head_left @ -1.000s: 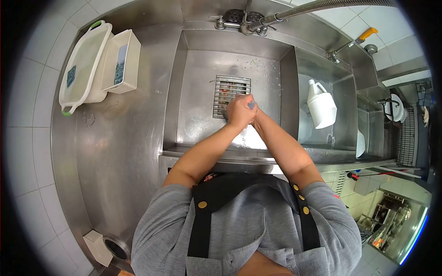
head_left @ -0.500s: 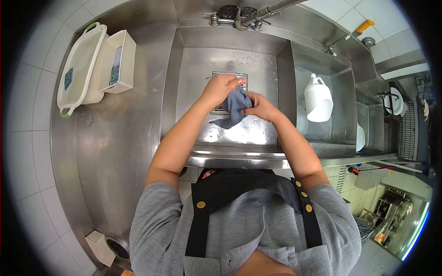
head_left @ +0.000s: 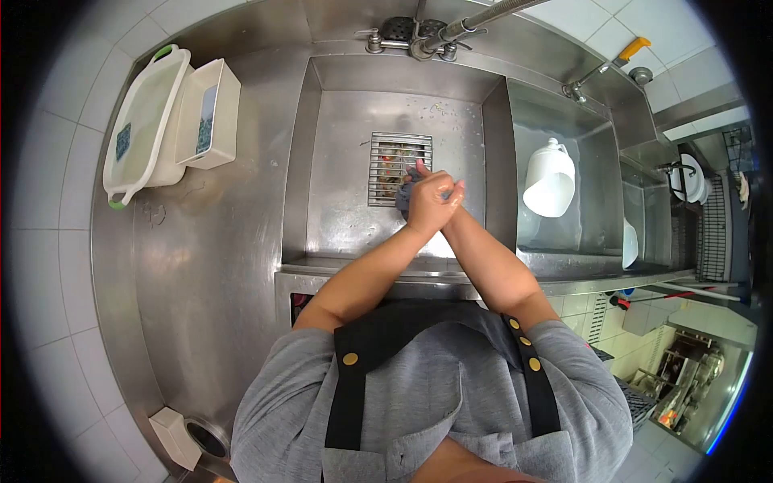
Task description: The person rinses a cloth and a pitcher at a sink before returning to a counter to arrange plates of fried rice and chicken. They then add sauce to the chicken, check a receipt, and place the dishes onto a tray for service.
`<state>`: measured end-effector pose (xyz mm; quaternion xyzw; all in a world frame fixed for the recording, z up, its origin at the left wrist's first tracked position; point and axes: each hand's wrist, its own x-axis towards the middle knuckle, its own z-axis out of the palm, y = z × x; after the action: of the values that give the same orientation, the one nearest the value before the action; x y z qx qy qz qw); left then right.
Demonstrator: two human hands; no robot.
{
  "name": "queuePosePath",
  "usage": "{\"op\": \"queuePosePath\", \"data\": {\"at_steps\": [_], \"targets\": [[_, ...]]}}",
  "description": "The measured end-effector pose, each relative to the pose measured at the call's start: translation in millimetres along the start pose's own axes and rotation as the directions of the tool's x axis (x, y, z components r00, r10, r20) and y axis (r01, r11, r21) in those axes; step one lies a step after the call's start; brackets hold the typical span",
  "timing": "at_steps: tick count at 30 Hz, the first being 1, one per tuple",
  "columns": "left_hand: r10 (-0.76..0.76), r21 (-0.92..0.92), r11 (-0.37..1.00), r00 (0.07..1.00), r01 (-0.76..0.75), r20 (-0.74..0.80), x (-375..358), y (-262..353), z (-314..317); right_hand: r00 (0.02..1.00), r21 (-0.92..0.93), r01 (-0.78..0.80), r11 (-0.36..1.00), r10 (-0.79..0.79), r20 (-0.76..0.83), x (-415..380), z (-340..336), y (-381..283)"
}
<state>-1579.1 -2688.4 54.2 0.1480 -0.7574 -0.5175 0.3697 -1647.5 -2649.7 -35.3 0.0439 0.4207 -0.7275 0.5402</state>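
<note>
Both my hands are pressed together over the middle sink basin [head_left: 342,169], just in front of the drain grate [head_left: 398,157]. My left hand [head_left: 431,203] lies on top and covers most of my right hand [head_left: 449,217]. A grey-blue cloth [head_left: 402,198] is bunched between them, and only a small fold shows at the left of the fists. Both hands are closed on it.
A tap with a hose [head_left: 419,40] hangs over the back of the basin. A white jug [head_left: 550,181] lies in the right basin. Two white plastic tubs [head_left: 145,113] [head_left: 208,113] stand on the steel counter [head_left: 209,266] at the left. Tiled walls surround the sink.
Half a second ago the cloth hung open between my raised, parted hands. Now the hands are closed together around it, lower and nearer the grate.
</note>
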Motion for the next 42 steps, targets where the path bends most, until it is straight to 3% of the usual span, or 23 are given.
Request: {"op": "queuePosePath", "data": {"at_steps": [5, 8, 10, 13, 15, 16, 17, 18, 21, 22, 23, 24, 25, 26, 27, 29, 33, 35, 37, 39, 40, 41, 42], "targets": [[-0.417, 0.010, 0.906, 0.897, 0.423, -0.147, 9, -84, -14, 0.959, 0.076, -0.216, 0.973, 0.226, -0.173, -20, 38, -12], [-0.372, 0.004, 0.923, 0.894, 0.385, -0.252, 16, -94, -31, 0.978, 0.051, -0.192, 0.980, 0.196, -0.075, -17, 22, -14], [-0.342, 0.221, 0.930, 0.910, 0.293, 0.233, 9, -104, -50, 0.986, 0.051, -0.165, 0.985, 0.166, -0.010, -41, 35, -37], [-0.244, 0.377, 0.921, 0.896, 0.094, 0.372, 9, -101, -63, 0.992, -0.041, -0.100, 0.994, 0.103, 0.072, -52, 25, -42], [-0.392, 0.167, 0.919, 0.865, 0.356, 0.313, 14, -97, -61, 0.991, -0.023, -0.091, 0.996, 0.092, 0.099, -60, 22, -33], [-0.598, -0.365, 0.685, 0.773, 0.630, 0.212, 18, -91, -52, 0.995, 0.100, -0.083, 0.992, 0.076, 0.072, -57, 27, -25], [-0.764, -0.788, 0.203, 0.598, 0.582, 0.244, 22, -84, -40, 0.994, 0.098, -0.084, 0.992, 0.077, 0.074, -50, 32, -19], [-0.795, -0.819, 0.157, 0.563, 0.551, 0.227, 25, -73, -23, 0.994, 0.161, -0.099, 0.982, 0.103, -0.019, -41, 32, -11], [-0.527, -0.322, 0.802, 0.850, 0.504, 0.017, 8, -15, 0, 0.976, 0.195, -0.071, 0.978, 0.108, -0.190, -5, 4, 6], [-0.646, 0.066, 0.738, 0.676, 0.671, 0.355, 11, -7, -17, 0.945, 0.384, -0.136, 0.913, 0.003, 0.327, 8, -14, 11], [-0.648, 0.067, 0.736, 0.673, 0.674, 0.357, 9, -10, -13, 0.662, 0.496, -0.288, 0.819, -0.205, 0.721, 13, -25, 14], [-0.474, 0.009, 0.877, 0.860, 0.481, 0.189, 9, -22, -6, 0.825, 0.528, -0.169, 0.832, -0.174, 0.537, 7, -22, 13], [-0.254, -0.004, 0.967, 0.967, 0.254, 0.006, 9, -36, -1, 0.827, 0.529, -0.172, 0.831, -0.170, 0.536, 4, -15, 15], [-0.321, -0.071, 0.946, 0.944, 0.316, -0.080, 13, -64, 2, 0.975, 0.291, -0.157, 0.944, 0.101, 0.198, -6, 13, 8], [-0.422, -0.160, 0.898, 0.905, 0.410, -0.050, 19, -82, -6, 0.940, 0.041, -0.246, 0.968, 0.249, -0.232, -14, 32, 2], [-0.461, -0.090, 0.886, 0.886, 0.455, -0.054, 14, -112, -8, 0.951, -0.022, -0.238, 0.971, 0.229, -0.208, -14, 33, -1], [-0.049, 0.112, 0.993, 0.999, 0.049, -0.004, -5, -63, 1, 0.959, 0.220, -0.278, 0.935, 0.257, 0.119, -3, -2, -5], [-0.170, 0.012, 0.985, 0.985, 0.170, -0.013, -4, -63, -2, 0.938, -0.080, -0.287, 0.955, 0.263, -0.223, -31, 35, -18], [-0.409, 0.126, 0.902, 0.911, 0.412, -0.048, 12, -76, -20, 0.924, -0.062, -0.336, 0.940, 0.317, -0.212, -34, 49, -14], [-0.346, 0.131, 0.927, 0.936, 0.351, -0.056, 9, -66, -18, 0.925, -0.197, -0.340, 0.919, 0.289, -0.249, -45, 61, -26], [-0.053, 0.161, 0.985, 0.998, 0.060, -0.045, 0, -57, -12, 0.925, -0.194, -0.338, 0.921, 0.288, -0.248, -33, 41, -19], [0.242, 0.184, 0.955, 0.970, -0.234, -0.025, -6, -42, -12, 0.940, 0.052, -0.338, 0.940, 0.339, -0.019, -14, 6, -5], [0.123, 0.151, 0.981, 0.992, -0.124, 0.015, -7, -28, -16, 0.924, 0.289, -0.371, 0.883, 0.317, 0.215, -5, -15, 3]]}}
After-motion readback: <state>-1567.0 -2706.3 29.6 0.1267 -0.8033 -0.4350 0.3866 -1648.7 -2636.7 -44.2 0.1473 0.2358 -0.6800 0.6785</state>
